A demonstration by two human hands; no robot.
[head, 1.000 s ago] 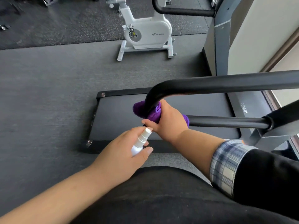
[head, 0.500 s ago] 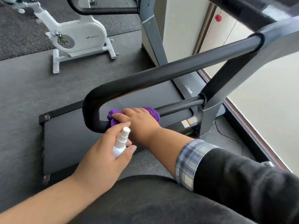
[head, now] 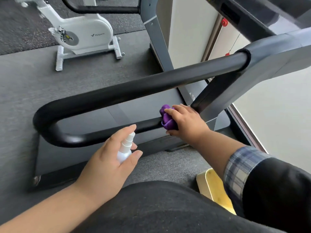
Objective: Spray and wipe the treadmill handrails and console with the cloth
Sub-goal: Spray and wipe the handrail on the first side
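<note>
Nearest, at about 7 o'clock, the left hand (head: 109, 163) grips a small white spray bottle (head: 125, 149), fingers curled round its body and the forefinger stretched up beside the nozzle, which points toward the lower bar of the handrail (head: 94, 137); it hovers just short of the bar, much as it did a second ago. At 5 o'clock a yellow object (head: 217, 189) lies on the floor beside the person's dark lap; what it is cannot be told. Farther out, at roughly 2 o'clock from the bottle, the right hand (head: 186, 121) clenches the bunched purple cloth (head: 165, 117) around the lower bar, fingers over the top and the thumb under. This is what has changed: a second ago the cloth was wrapped on the bar at the curved end of the loop, near 9 o'clock, and it now sits at the opposite end, just beside the grey upright (head: 217, 98) where the bar joins the frame. That reads as one full wiping pass along the lower bar. The thick upper bar (head: 151, 84), running from 9 toward 1 o'clock, and the console (head: 249, 12) at 1 o'clock, only partly in view, appear to remain. Beyond, at 11 o'clock, stands a white exercise bike (head: 87, 32).
</note>
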